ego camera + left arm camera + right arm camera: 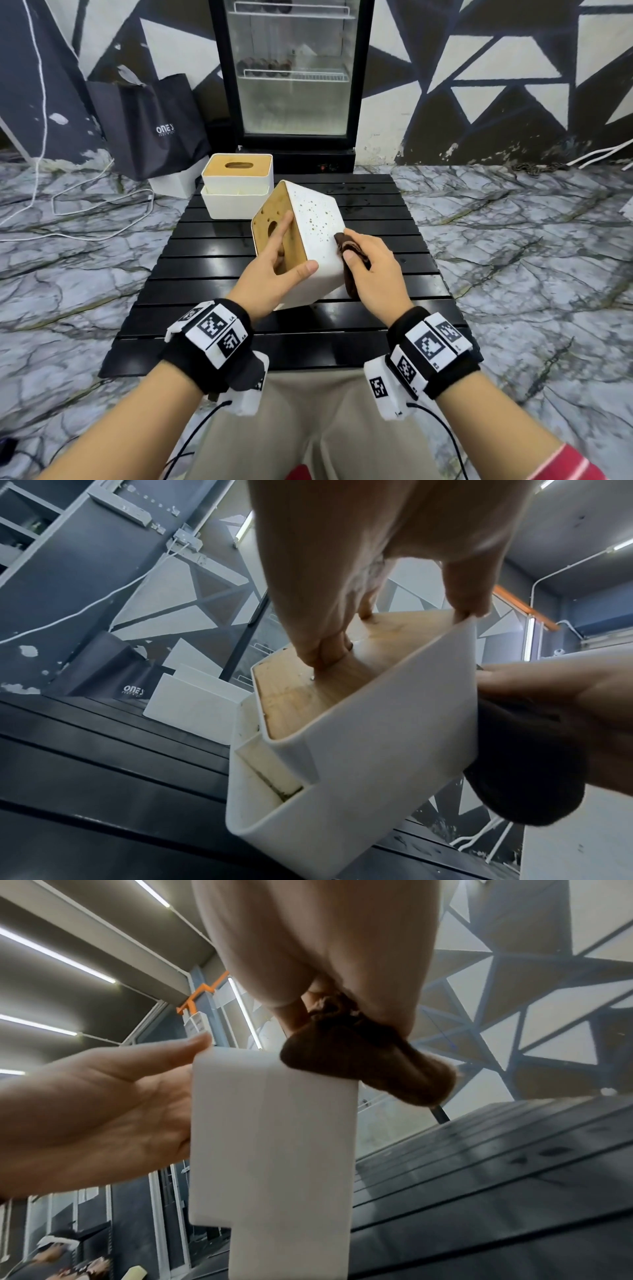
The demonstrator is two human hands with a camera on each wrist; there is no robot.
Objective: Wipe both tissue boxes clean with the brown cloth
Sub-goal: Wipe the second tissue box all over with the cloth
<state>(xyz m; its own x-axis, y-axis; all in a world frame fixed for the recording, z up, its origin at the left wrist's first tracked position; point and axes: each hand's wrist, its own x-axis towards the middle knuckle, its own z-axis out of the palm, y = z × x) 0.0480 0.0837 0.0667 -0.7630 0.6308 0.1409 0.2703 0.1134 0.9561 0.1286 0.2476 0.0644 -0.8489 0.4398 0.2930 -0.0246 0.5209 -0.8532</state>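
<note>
A white tissue box (317,222) with a wooden lid is tipped on edge above the black slatted table (239,329), its upward white side speckled with brown spots. My left hand (274,263) grips it, fingers hooked into the lid's slot (329,653) and thumb on the box's near corner. My right hand (368,270) holds the bunched brown cloth (352,260) against the box's right side; the cloth (363,1058) shows at the box's edge (274,1123). A second white tissue box (236,186) with a wooden lid stands upright at the table's far left.
A black shopping bag (154,126) and a white block sit on the marble floor left of the table. A glass-door fridge (291,75) stands behind it. White cables (68,205) lie on the floor at left. My knees are under the table's near edge.
</note>
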